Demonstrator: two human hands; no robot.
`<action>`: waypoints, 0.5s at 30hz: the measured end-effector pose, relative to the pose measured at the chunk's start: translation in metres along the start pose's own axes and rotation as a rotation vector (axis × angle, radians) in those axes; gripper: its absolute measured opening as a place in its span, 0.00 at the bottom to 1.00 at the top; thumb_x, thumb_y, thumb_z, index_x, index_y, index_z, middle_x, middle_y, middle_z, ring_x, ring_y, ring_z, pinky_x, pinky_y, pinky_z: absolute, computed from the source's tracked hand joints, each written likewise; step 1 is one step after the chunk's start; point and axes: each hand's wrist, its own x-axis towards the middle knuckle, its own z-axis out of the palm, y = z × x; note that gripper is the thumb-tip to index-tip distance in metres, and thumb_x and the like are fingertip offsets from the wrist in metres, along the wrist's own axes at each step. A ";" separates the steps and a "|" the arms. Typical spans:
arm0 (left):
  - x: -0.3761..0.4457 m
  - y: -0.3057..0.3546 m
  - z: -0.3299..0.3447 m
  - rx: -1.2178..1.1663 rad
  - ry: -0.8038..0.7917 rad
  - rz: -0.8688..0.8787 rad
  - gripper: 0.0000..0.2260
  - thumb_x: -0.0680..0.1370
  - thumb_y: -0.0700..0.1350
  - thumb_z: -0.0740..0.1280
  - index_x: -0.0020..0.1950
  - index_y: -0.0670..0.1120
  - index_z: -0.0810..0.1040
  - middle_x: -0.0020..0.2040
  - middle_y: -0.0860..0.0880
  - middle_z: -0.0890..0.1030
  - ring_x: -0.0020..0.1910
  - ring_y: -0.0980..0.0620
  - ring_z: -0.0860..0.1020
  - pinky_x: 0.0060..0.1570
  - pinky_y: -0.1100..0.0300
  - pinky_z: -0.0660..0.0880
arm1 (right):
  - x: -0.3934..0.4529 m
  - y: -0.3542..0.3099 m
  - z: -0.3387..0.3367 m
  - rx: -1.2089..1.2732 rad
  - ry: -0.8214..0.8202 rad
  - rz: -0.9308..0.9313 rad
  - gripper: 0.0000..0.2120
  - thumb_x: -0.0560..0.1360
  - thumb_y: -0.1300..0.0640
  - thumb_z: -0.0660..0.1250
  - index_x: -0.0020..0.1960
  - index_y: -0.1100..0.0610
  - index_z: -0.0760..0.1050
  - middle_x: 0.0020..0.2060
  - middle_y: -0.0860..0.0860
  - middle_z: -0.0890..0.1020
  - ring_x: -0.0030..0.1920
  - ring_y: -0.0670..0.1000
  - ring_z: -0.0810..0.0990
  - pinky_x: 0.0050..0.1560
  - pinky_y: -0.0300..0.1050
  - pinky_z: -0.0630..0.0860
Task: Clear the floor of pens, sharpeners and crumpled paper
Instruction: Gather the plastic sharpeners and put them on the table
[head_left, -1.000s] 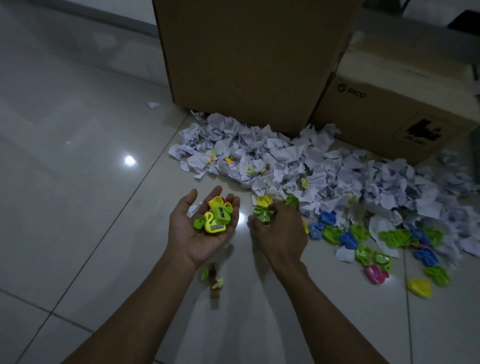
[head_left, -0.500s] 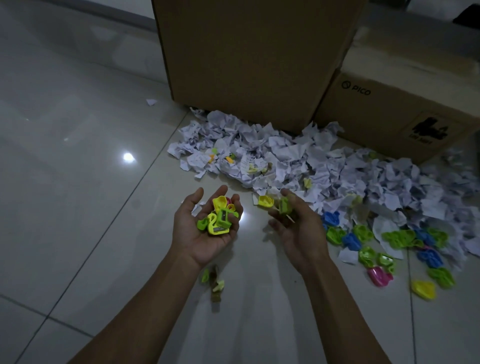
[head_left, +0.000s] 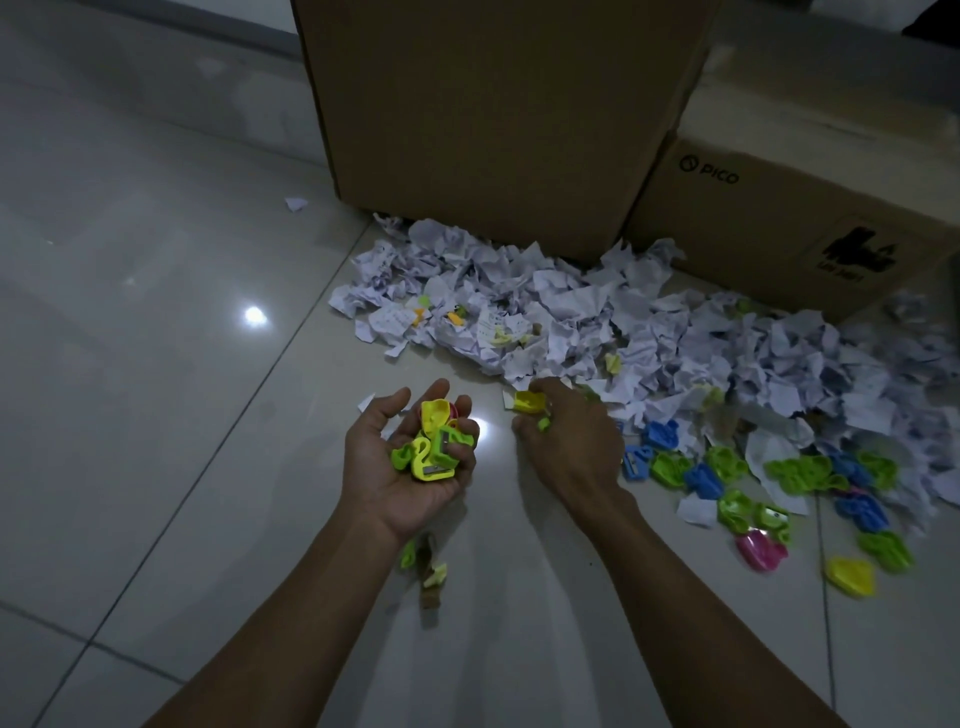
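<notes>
Above tiled floor (head_left: 156, 364) | left hand (head_left: 410, 467) cupping sharpeners (head_left: 434, 452) | right hand (head_left: 566, 441) gripping yellow sharpener (head_left: 529, 401)

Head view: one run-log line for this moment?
left hand: cupping sharpeners | right hand: gripping yellow sharpener | floor: crumpled paper, more sharpeners remain

The right hand (head_left: 569, 441) was smeared with motion blur, its fingertips lost against a yellow sharpener (head_left: 530, 401), so the grip couldn't be read. The tall cardboard box (head_left: 493, 119) ran off the top edge, the PICO box (head_left: 789, 208) off the right. Sharpeners half-buried in the crumpled paper (head_left: 597, 322) were too small to count.
</notes>
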 end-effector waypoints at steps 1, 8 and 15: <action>-0.001 0.001 -0.001 -0.003 -0.017 -0.001 0.15 0.64 0.45 0.70 0.49 0.41 0.83 0.47 0.40 0.79 0.39 0.47 0.75 0.30 0.62 0.73 | 0.001 0.000 0.001 -0.008 0.017 -0.014 0.17 0.74 0.48 0.67 0.63 0.45 0.74 0.53 0.51 0.82 0.54 0.55 0.78 0.46 0.46 0.73; -0.002 -0.002 0.001 0.023 -0.021 -0.006 0.17 0.63 0.45 0.71 0.49 0.42 0.82 0.47 0.40 0.79 0.37 0.46 0.77 0.29 0.61 0.73 | 0.007 -0.002 0.000 -0.018 0.041 -0.104 0.10 0.76 0.51 0.64 0.57 0.48 0.76 0.49 0.51 0.83 0.52 0.56 0.79 0.43 0.46 0.69; -0.002 -0.001 0.008 0.059 0.000 -0.002 0.14 0.69 0.48 0.65 0.50 0.43 0.82 0.47 0.41 0.79 0.38 0.47 0.75 0.29 0.62 0.72 | 0.009 -0.002 -0.014 0.157 -0.025 -0.107 0.16 0.70 0.48 0.73 0.56 0.50 0.80 0.51 0.50 0.83 0.52 0.52 0.79 0.48 0.45 0.74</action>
